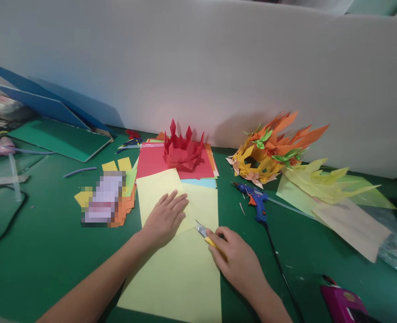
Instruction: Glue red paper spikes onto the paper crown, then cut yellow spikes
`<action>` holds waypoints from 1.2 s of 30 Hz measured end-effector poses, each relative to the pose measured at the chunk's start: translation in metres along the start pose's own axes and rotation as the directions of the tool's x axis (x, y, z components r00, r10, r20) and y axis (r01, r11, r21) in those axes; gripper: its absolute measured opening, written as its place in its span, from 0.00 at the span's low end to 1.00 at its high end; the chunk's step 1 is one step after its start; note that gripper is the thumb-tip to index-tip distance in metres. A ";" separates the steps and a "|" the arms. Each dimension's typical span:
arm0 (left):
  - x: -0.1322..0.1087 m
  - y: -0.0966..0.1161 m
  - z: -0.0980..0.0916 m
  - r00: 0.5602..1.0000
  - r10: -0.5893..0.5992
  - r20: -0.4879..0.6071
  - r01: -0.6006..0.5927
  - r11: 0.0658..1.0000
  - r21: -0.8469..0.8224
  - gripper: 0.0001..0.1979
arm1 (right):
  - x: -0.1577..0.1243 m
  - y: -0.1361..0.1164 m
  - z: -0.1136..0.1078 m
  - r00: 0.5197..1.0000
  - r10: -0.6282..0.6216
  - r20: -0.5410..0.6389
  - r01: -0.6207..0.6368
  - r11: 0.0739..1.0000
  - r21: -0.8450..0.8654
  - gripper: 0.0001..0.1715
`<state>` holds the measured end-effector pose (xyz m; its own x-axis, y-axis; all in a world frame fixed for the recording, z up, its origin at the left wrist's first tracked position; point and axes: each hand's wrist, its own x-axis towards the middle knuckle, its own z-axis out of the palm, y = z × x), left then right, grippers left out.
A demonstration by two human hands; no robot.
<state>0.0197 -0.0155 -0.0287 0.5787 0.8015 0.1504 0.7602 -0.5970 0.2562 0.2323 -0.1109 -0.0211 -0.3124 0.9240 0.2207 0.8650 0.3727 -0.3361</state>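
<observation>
Pale yellow paper point(174, 278) lies on the green table in front of me, with a folded or second piece point(158, 186) over its upper part. My left hand point(166, 217) rests flat on that upper piece, fingers stretched out. In my right hand point(232, 255) is a yellow utility knife point(212, 243), gripped near its metal head. Its blade points up and left, close to an edge in the paper; whether it touches, I cannot tell. Beyond the paper, a red paper crown point(184, 150) stands on red sheets point(147, 161).
A blue glue gun point(257, 197) with a black cord lies at the right, before an orange and yellow paper crown point(269, 152). A light yellow paper crown point(326, 181) sits farther right. A magenta case point(343, 303) is near front right. Small coloured papers point(126, 206) lie left.
</observation>
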 end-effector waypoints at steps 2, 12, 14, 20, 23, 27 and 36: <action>0.000 0.000 0.001 1.000 -0.005 0.000 0.005 1.000 -0.010 0.20 | 0.000 0.000 0.000 1.000 -0.019 -0.005 0.019 1.000 -0.012 0.19; 0.003 0.002 -0.011 0.995 -0.026 0.093 0.034 0.995 -0.090 0.25 | 0.004 -0.005 -0.010 0.999 0.015 0.049 -0.015 1.000 0.005 0.19; 0.002 0.003 -0.014 0.992 0.014 0.128 -0.001 0.995 -0.096 0.36 | 0.006 -0.005 -0.014 0.996 0.035 0.087 -0.037 0.999 0.021 0.19; -0.002 0.006 -0.019 0.990 0.025 0.139 -0.008 0.993 -0.119 0.25 | 0.008 -0.007 -0.019 0.993 0.022 0.114 -0.022 1.000 -0.009 0.19; -0.001 0.007 -0.022 0.986 0.019 0.165 0.005 0.990 -0.143 0.23 | 0.007 -0.009 -0.019 0.993 -0.004 0.114 0.007 1.000 -0.025 0.19; 0.002 0.009 -0.025 0.977 0.003 0.215 0.035 0.984 -0.172 0.24 | 0.008 -0.017 -0.019 0.989 -0.011 0.149 0.015 1.000 -0.026 0.19; -0.001 0.006 -0.028 0.972 0.050 0.232 -0.013 0.987 -0.159 0.22 | 0.012 -0.031 -0.003 0.994 0.067 0.089 -0.071 0.997 0.044 0.16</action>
<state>0.0158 -0.0192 -0.0004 0.6685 0.7411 -0.0622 0.6963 -0.5943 0.4024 0.2030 -0.1118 -0.0049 -0.2874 0.9508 0.1156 0.8669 0.3096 -0.3907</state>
